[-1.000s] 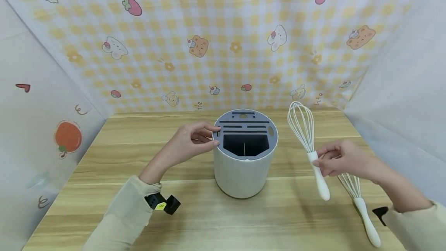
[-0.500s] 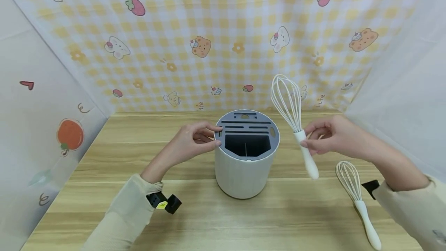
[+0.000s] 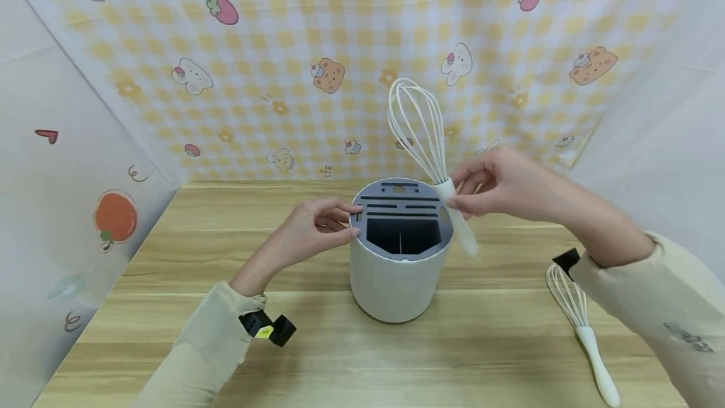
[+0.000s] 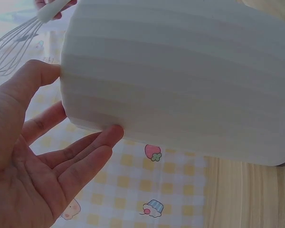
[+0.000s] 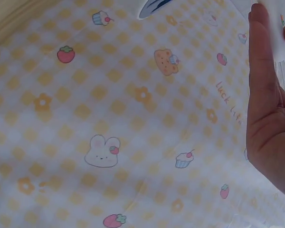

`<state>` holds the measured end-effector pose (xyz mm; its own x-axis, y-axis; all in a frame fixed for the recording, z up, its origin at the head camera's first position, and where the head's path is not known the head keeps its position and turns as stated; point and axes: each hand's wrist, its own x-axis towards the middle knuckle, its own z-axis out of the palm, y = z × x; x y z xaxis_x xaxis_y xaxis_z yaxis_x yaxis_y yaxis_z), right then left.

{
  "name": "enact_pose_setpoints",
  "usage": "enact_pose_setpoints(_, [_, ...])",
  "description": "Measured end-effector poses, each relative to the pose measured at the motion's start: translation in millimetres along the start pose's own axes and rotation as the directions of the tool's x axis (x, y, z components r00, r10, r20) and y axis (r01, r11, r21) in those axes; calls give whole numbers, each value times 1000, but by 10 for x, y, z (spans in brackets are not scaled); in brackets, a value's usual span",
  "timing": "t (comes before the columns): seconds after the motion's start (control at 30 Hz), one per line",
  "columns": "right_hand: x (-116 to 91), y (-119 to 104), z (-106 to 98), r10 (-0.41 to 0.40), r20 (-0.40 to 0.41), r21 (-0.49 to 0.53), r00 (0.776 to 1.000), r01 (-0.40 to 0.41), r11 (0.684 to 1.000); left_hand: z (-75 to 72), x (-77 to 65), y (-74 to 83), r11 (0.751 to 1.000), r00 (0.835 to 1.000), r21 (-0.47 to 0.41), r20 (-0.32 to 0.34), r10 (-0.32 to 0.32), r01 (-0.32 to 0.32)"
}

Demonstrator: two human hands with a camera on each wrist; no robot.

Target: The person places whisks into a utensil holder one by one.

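A white whisk (image 3: 444, 187) is pinched at the upper handle between the thumb and fingers of my right hand (image 3: 501, 184). Its wires point up and left; the handle slants down, in front of the right rim of a white round utensil holder (image 3: 393, 291) in this view. The holder has a grey slotted lid (image 3: 376, 213) with a dark compartment at the front. My left hand (image 3: 320, 228) touches the left rim with thumb and index finger. In the left wrist view, further fingertips (image 4: 115, 133) rest against the outer wall. The right wrist view shows only part of the whisk, blurred.
A second whisk (image 3: 590, 345) lies on the wooden table (image 3: 226, 370) at the right, below the right sleeve. A checked cloth (image 3: 255, 80) hangs behind the table, with white panels at both sides.
My right hand has raised the whisk and carried it left and back, from beside the holder to its right rim. My left hand has stayed on the rim.
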<state>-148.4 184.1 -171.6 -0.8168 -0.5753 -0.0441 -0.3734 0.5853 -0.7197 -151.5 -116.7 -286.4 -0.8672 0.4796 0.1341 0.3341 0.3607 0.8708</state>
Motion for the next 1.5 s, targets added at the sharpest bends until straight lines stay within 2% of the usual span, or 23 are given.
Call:
enact_pose_setpoints(0.3, [255,-164,112,-90,-35,-100,995,86,991,30,7,7,1000,1000,-15,5,5,-5])
enact_pose_setpoints(0.43, [393,-183,180,-152,-29,-102,988,148,984,35,10,2,1000,1000,-20,7,8,-7])
enact_pose_setpoints(0.53, [495,-175,226,-175,-4,-103,985,173,979,34,18,3,1000,1000,-21,8,9,-9])
enact_pose_setpoints(0.67, [627,-155,298,-197,69,-141,978,205,969,29,34,0,1000,1000,-18,12,16,-16])
enact_pose_setpoints(0.8, [726,-163,371,-244,142,-156,959,266,951,22,32,2,1000,1000,-6,15,18,-18])
enact_pose_setpoints(1.0, [804,-150,474,-260,248,-141,933,300,943,27,18,9,1000,1000,-21,1,2,-2])
enact_pose_setpoints(1.27, [842,-88,568,-280,410,-45,868,326,944,20,5,-9,999,1000,-26,-15,24,-24])
enact_pose_setpoints(1.43, [843,-65,603,-238,496,-70,835,312,947,13,2,-17,999,999,-37,-20,33,-34])
enact_pose_setpoints(1.5, [851,-52,621,-246,507,-104,826,343,934,10,-4,-17,998,999,-38,-24,40,-40])
